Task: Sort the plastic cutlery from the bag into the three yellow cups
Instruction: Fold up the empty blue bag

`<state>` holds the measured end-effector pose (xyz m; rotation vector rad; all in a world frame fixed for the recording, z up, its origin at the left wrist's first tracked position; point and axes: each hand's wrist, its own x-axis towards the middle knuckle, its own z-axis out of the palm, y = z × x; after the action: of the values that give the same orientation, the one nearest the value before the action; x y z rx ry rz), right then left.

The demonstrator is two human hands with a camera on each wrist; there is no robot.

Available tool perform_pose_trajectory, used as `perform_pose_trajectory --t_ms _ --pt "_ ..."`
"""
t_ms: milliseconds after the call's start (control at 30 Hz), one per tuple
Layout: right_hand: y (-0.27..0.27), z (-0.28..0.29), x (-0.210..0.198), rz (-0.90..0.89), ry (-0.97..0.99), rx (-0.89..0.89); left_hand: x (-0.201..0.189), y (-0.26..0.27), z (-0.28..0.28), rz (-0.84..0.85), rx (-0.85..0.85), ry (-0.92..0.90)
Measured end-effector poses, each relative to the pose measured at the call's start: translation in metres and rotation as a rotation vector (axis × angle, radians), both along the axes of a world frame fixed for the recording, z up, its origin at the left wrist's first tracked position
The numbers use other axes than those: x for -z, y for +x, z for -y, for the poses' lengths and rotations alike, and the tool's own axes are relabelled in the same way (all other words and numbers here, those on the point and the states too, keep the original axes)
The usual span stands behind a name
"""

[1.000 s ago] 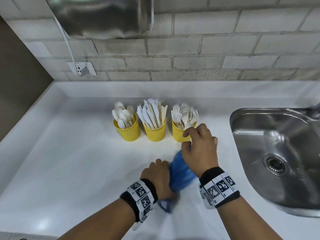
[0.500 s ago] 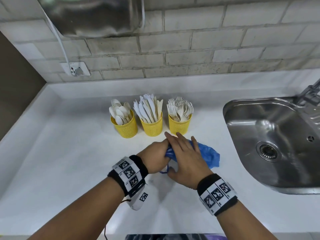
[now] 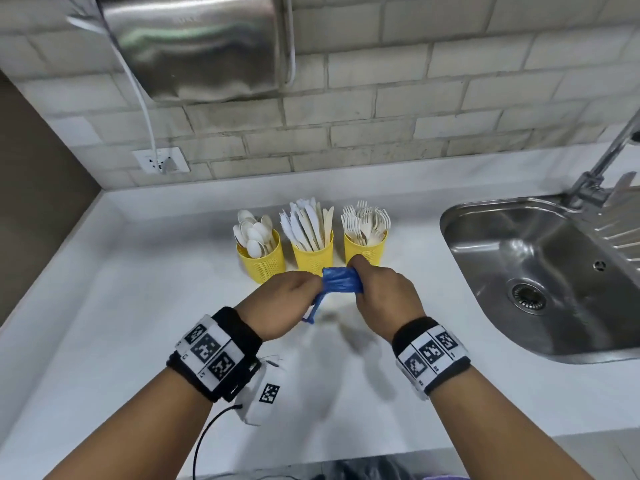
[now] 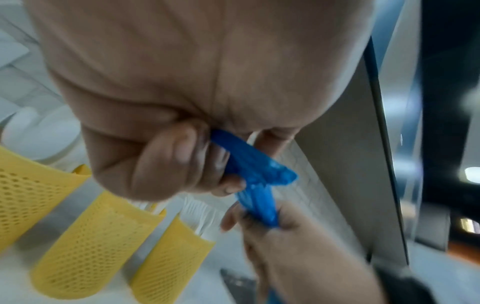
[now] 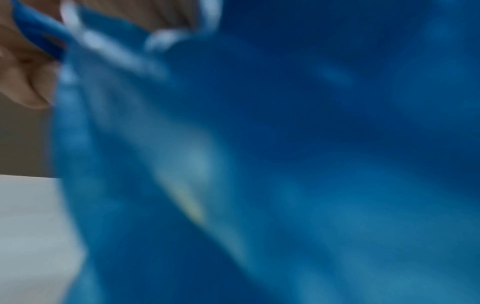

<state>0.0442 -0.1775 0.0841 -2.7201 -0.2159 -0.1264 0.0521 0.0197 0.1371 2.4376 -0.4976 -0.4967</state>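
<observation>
We see blue bag (image 3: 341,280), plain, bunched. At its 12 o'clock, three yellow cups (image 3: 313,256) with small-hole mesh pattern. Spoons (image 3: 252,233) white; knives (image 3: 308,221) white mixed with cream; forks (image 3: 365,221) cream-white. Our wristbands (image 3: 213,353) black, with white panels bearing black square codes. Counter (image 3: 104,323) white. Sink (image 3: 540,271) silver at 3 o'clock. Wall bricks (image 3: 381,109) pale grey.

Blurred blue bag (image 5: 285,154) fills view; fingers (image 5: 23,82) grip corner.

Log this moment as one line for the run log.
left hand grips blue bag | right hand grips bag | three yellow cups filled, sorted
</observation>
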Motion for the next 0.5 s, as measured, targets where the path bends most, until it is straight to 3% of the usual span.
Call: perform_pose_trajectory --t_ms 33,100,167,300,433,500 --pt "0.0 -0.002 -0.001 -0.013 -0.003 0.009 -0.003 -0.002 -0.002 -0.041 -0.038 -0.059" --pt "-0.002 -0.009 -0.002 -0.053 0.001 0.024 -0.008 -0.01 -0.007 -0.203 -0.197 -0.362" --pt "-0.005 -0.018 -0.002 -0.125 0.03 0.026 -0.013 -0.016 -0.009 -0.269 -0.225 -0.573" --pt "-0.018 -0.044 0.003 -0.138 0.038 -0.041 -0.012 -0.017 -0.006 -0.009 -0.142 -0.596" --pt "-0.038 -0.051 -0.005 -0.246 0.026 -0.236 0.005 -0.01 -0.005 0.119 -0.318 -0.639" --pt "-0.042 -0.038 -0.015 -0.242 0.074 -0.284 0.009 -0.007 -0.007 0.292 -0.425 -0.504"
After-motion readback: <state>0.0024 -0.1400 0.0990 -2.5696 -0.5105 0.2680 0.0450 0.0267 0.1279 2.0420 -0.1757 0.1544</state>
